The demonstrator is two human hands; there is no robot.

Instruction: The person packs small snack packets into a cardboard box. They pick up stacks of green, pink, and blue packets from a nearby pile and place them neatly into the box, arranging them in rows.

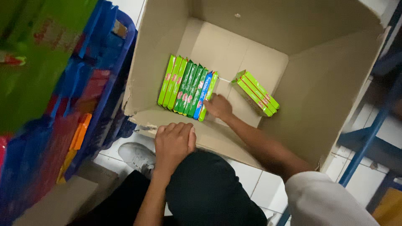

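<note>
A large open cardboard box stands on the floor in front of me. On its bottom a row of slim boxes stands on edge, mostly green with one blue. My right hand reaches down into the carton and touches the right end of that row, fingers curled against the last green box. Two or three more green boxes lie stacked and tilted to the right, apart from the row. My left hand rests flat on the near edge of the carton, above my knee, holding nothing.
A blue plastic crate with colourful packages stands at the left. Orange packs lean beside it. My grey shoe is on the white tiled floor. A blue metal frame stands at the right.
</note>
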